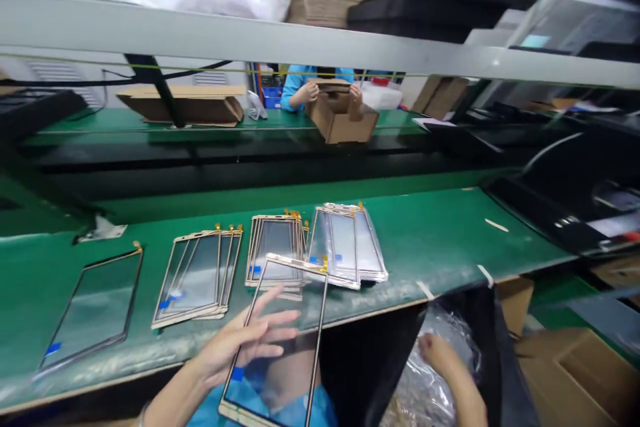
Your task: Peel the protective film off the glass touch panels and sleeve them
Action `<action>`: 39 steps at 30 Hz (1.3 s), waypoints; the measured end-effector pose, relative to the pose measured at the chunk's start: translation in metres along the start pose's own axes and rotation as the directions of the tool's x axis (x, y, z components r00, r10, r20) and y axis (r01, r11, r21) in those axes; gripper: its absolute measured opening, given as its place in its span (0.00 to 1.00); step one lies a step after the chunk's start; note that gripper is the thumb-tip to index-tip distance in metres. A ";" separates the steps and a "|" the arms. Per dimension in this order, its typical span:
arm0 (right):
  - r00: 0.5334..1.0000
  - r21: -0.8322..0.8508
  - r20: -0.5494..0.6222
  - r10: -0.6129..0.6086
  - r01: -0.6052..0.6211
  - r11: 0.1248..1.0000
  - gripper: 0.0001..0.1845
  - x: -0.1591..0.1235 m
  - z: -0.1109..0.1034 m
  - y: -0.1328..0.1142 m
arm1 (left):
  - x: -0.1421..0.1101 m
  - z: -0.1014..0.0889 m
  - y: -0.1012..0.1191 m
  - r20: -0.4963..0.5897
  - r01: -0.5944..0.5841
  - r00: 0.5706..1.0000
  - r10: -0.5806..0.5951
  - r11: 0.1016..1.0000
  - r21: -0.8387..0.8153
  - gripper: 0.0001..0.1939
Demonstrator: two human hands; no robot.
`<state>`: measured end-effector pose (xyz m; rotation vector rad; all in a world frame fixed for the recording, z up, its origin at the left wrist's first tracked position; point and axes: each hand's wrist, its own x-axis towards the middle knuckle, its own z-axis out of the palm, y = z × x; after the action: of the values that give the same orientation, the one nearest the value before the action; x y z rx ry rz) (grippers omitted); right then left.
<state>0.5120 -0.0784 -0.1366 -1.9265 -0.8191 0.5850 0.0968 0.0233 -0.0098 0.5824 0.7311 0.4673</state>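
My left hand (245, 340) holds a thin glass screen panel (280, 373) with a gold rim, fingers spread flat behind the glass and showing through it, above the front edge of the green bench (450, 240). On the bench lie three fanned stacks of like panels (197, 277) (275, 243) (350, 247) and a single dark-rimmed panel (95, 307) at the left. My right hand (437, 353) reaches down into a black bag (480, 320) with crinkled clear plastic (425, 387); its fingers are partly hidden.
Across a second green bench, a person in blue (300, 83) handles an open cardboard box (343, 117). A flat cardboard piece (185, 103) lies at far left. A metal shelf rail (300, 43) crosses overhead. Cardboard boxes (575, 373) stand at lower right.
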 end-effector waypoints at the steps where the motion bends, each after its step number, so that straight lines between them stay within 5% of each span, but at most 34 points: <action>1: 0.999 -0.010 0.034 -0.008 0.008 1.000 0.18 -0.005 -0.005 -0.017 | -0.002 -0.002 0.000 0.017 -0.007 1.000 0.007 1.000 0.021 0.39; 5: 0.945 0.279 0.322 -0.058 -0.037 0.960 0.25 -0.049 0.029 -0.108 | -0.010 -0.009 -0.004 0.155 -0.046 0.988 0.026 0.990 0.132 0.37; 7: 0.782 0.400 0.616 -0.095 -0.206 0.893 0.29 -0.066 0.065 -0.153 | -0.015 -0.013 -0.003 0.228 -0.086 0.973 0.042 0.979 0.184 0.35; 9: 0.610 0.381 0.783 -0.123 -0.313 0.870 0.32 -0.075 0.094 -0.188 | -0.023 -0.017 -0.001 0.265 -0.127 0.962 0.062 0.963 0.236 0.33; 11: 0.530 0.333 0.837 -0.134 -0.299 0.894 0.32 -0.080 0.110 -0.210 | -0.032 -0.023 0.002 0.274 -0.159 0.958 0.082 0.948 0.275 0.30; 14: 0.560 0.265 0.811 -0.172 -0.088 0.960 0.29 -0.090 0.116 -0.224 | -0.046 -0.033 0.003 0.258 -0.195 0.958 0.122 0.939 0.284 0.28; 18: 0.694 0.200 0.659 -0.292 0.212 0.957 0.25 -0.106 0.122 -0.222 | -0.057 -0.042 0.003 0.245 -0.235 0.954 0.172 0.937 0.258 0.28; 20: 0.690 0.160 0.615 -0.381 0.364 0.917 0.23 -0.109 0.125 -0.220 | -0.062 -0.045 0.006 0.234 -0.248 0.955 0.181 0.921 0.299 0.27; 24: 0.506 0.130 0.701 -0.502 0.602 0.788 0.14 -0.104 0.133 -0.239 | -0.074 -0.049 0.016 0.255 -0.212 0.962 0.094 0.848 0.485 0.24; 30: 0.303 0.263 0.742 -0.598 0.689 0.675 0.06 -0.111 0.148 -0.287 | -0.085 -0.046 0.021 0.285 -0.219 0.957 0.045 0.759 0.613 0.24; 35: 0.178 0.341 0.697 -0.695 0.770 0.539 0.06 -0.116 0.149 -0.291 | -0.085 -0.049 0.021 0.307 -0.183 0.952 -0.014 0.776 0.604 0.25; 39: 0.088 0.358 0.544 -0.835 0.875 0.326 0.06 -0.116 0.148 -0.286 | -0.082 -0.051 0.020 0.344 -0.163 0.938 -0.034 0.834 0.527 0.26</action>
<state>0.2476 0.0185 0.0577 -0.8214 -2.2579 0.4349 0.0024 0.0070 0.0117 1.2067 0.5035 0.1981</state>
